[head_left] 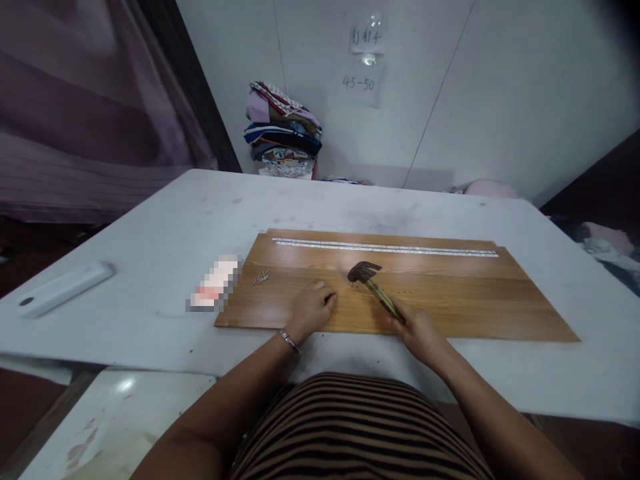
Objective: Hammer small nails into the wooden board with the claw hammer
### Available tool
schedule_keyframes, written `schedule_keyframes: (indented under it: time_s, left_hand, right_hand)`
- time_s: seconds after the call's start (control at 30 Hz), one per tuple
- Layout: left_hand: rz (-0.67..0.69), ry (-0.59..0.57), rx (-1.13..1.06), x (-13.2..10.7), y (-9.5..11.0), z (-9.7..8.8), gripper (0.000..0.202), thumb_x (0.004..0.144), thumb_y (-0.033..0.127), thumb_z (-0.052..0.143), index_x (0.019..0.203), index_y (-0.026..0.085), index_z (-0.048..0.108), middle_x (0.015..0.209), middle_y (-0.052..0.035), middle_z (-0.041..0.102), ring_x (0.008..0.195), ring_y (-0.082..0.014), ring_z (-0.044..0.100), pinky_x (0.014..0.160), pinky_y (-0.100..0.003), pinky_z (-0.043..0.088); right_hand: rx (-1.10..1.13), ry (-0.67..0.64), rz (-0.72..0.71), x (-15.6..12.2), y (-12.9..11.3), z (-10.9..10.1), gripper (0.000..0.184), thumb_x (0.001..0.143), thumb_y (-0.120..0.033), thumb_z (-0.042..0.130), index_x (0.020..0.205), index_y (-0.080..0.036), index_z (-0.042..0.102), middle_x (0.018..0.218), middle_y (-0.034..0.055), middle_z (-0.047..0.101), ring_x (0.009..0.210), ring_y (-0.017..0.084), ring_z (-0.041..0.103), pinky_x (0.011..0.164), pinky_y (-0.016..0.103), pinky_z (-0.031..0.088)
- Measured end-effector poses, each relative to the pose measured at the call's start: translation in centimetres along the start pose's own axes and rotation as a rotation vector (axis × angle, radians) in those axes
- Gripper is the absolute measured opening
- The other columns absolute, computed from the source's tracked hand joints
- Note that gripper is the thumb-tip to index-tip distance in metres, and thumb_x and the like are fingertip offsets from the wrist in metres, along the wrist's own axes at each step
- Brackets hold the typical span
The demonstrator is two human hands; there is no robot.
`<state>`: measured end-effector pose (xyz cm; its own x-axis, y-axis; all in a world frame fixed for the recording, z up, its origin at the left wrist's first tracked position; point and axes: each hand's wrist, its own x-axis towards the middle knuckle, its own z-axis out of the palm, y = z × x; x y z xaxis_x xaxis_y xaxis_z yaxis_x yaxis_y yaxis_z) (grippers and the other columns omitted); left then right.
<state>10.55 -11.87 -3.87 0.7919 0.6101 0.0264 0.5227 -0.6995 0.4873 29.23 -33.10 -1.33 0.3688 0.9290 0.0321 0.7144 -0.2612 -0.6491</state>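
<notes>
A brown wooden board (450, 293) lies flat on a white table (165, 233). My right hand (417, 328) is closed round the handle of a hammer (373, 283), whose dark head rests on the board near a row of small dots. My left hand (313, 308) rests on the board's near edge with its fingers curled in; what it holds, if anything, is hidden. A few loose nails (261, 276) lie on the board's left end. A thin shiny strip (385, 247) runs along the board's far edge.
A blurred pinkish patch (214, 285) lies left of the board. A long white object (65, 288) rests near the table's left corner. Folded clothes (283, 130) are stacked against the white wall behind. A second white surface (115, 413) sits below at the near left.
</notes>
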Motion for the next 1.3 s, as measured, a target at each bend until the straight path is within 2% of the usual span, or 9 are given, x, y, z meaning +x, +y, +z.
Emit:
schedule_keyframes:
  time_s: [0.1, 0.23, 0.4, 0.83, 1.0, 1.3]
  left_hand:
    - [0.002, 0.0, 0.005, 0.0, 0.0, 0.0, 0.024, 0.097, 0.024, 0.054, 0.092, 0.021, 0.077, 0.097, -0.0054, 0.072, 0.097, -0.0189, 0.064, 0.08, -0.03, 0.044]
    - [-0.002, -0.003, 0.001, -0.1, 0.0, 0.0, 0.025, 0.097, 0.025, 0.053, 0.091, 0.021, 0.077, 0.097, -0.0053, 0.072, 0.096, -0.0185, 0.063, 0.079, -0.03, 0.044]
    - [0.003, -0.005, 0.009, -0.1, 0.1, -0.1, 0.025, 0.097, 0.025, 0.053, 0.089, 0.021, 0.076, 0.095, -0.005, 0.071, 0.093, -0.0181, 0.063, 0.078, -0.029, 0.044]
    - [0.002, 0.001, -0.004, -0.1, 0.1, -0.1, 0.023, 0.096, 0.024, 0.054, 0.09, 0.021, 0.076, 0.094, -0.0047, 0.071, 0.094, -0.0179, 0.064, 0.079, -0.029, 0.044]
    - [0.004, 0.003, 0.001, -0.1, 0.1, -0.1, 0.023, 0.097, 0.024, 0.054, 0.092, 0.022, 0.077, 0.096, -0.0045, 0.071, 0.096, -0.018, 0.064, 0.081, -0.029, 0.044]
    - [-0.001, -0.011, 0.02, -0.1, 0.0, 0.0, 0.025, 0.098, 0.026, 0.052, 0.092, 0.021, 0.076, 0.097, -0.0053, 0.072, 0.096, -0.019, 0.064, 0.081, -0.03, 0.044]
  right_hand:
    - [0.006, -0.04, 0.033, -0.1, 0.0, 0.4, 0.037, 0.093, -0.028, 0.05, 0.128, -0.025, 0.064, 0.11, 0.0106, 0.08, 0.099, 0.033, 0.076, 0.083, 0.042, 0.058]
    - [-0.016, -0.066, 0.075, -0.1, 0.0, 0.6, 0.042, 0.092, -0.027, 0.051, 0.132, -0.023, 0.063, 0.114, 0.0123, 0.08, 0.101, 0.033, 0.076, 0.084, 0.041, 0.058]
    - [-0.033, -0.066, 0.068, -0.1, 0.3, 0.7, 0.044, 0.093, -0.026, 0.051, 0.135, -0.022, 0.063, 0.112, 0.0122, 0.081, 0.1, 0.032, 0.077, 0.084, 0.04, 0.058]
    - [-0.052, -0.042, 0.047, 0.1, -0.6, -0.2, 0.039, 0.092, -0.027, 0.05, 0.127, -0.02, 0.067, 0.107, 0.0131, 0.08, 0.093, 0.033, 0.076, 0.079, 0.04, 0.056]
    - [-0.059, -0.039, 0.065, 0.0, -0.3, 0.1, 0.035, 0.092, -0.027, 0.052, 0.124, -0.023, 0.067, 0.105, 0.0108, 0.081, 0.092, 0.031, 0.076, 0.077, 0.037, 0.056]
    - [-0.046, -0.071, 0.077, -0.3, 0.2, 0.8, 0.042, 0.093, -0.028, 0.052, 0.133, -0.022, 0.063, 0.108, 0.0123, 0.081, 0.098, 0.032, 0.076, 0.083, 0.04, 0.058]
